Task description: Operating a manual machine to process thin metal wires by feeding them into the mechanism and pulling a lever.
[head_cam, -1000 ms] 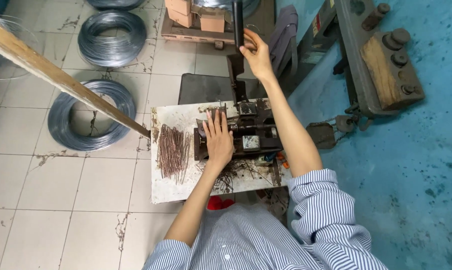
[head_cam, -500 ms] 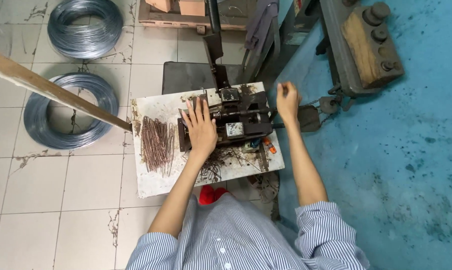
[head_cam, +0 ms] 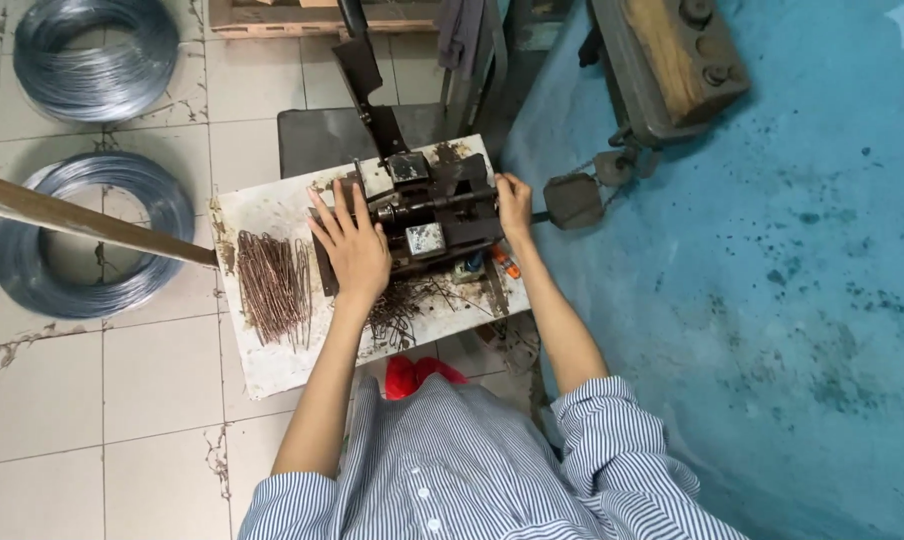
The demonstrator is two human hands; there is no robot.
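One dark metal press [head_cam: 427, 215] stands at the middle of the white surface [head_cam: 272, 365]. One pile of bent wire pieces [head_cam: 274, 285] lies to its left. Two wire coils [head_cam: 92, 235] lie on the floor. Left hand [head_cam: 352, 250] rests flat on the press's left side, fingers spread wide. Right hand [head_cam: 514, 205] touches its right end, fingers curled; whether they grip cannot be told.

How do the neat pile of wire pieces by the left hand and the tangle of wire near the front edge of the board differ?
The neat pile lies left of the left hand, its pieces lined up side by side; the tangle sits just below that hand, its strands crossing at all angles. The neat pile looks reddish-brown and is larger; the tangle looks darker and smaller. Both rest on the same stained white board, beside the metal press that the right hand touches.
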